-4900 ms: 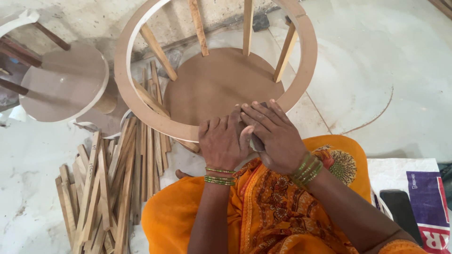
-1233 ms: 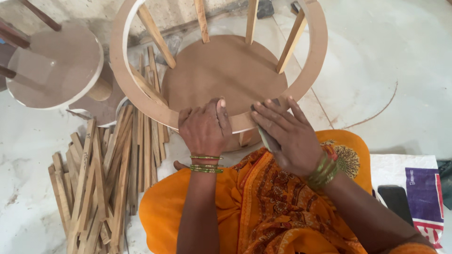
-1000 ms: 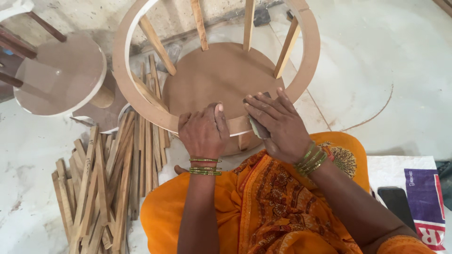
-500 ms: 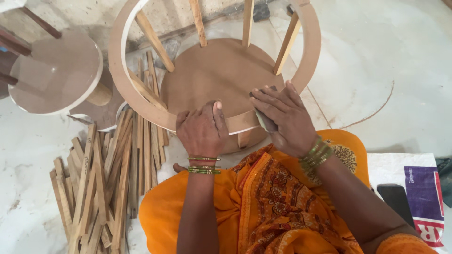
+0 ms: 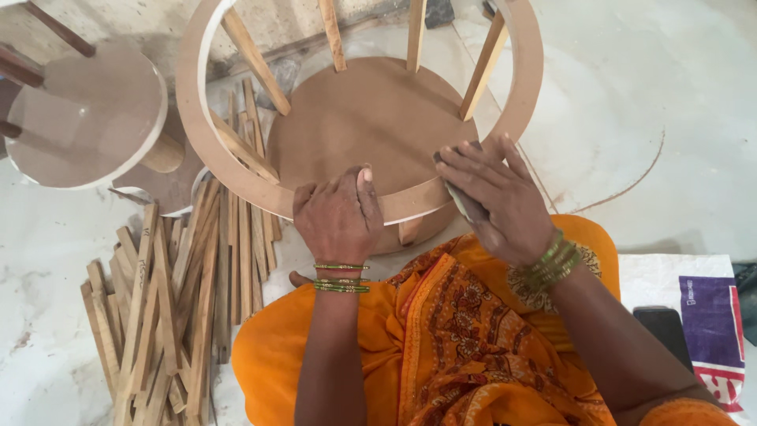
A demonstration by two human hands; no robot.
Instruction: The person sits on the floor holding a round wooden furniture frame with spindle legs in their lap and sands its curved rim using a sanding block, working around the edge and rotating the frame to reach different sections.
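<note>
Left hand [image 5: 337, 217] curled over the near edge of the wooden ring [image 5: 197, 118], gripping it; right hand [image 5: 493, 197] lies flat on the same edge further right, fingers pressing a thin dark sanding piece [image 5: 465, 197] against the wood. Ring sits on slanted slats [image 5: 252, 51] above a round base disc [image 5: 363, 118], the frame on the pale floor [image 5: 670, 79] just before the person's orange-clad lap [image 5: 441, 339]. Loose wooden strips [image 5: 169, 300] piled at left, a finished round stool [image 5: 87, 118] beyond them, dark phone [image 5: 662, 327] on white cloth at right.

The top edge cuts the wooden ring frame [image 5: 236, 185]; the right hand [image 5: 497, 201] mostly hides a thin dark pad (kind unclear).
</note>
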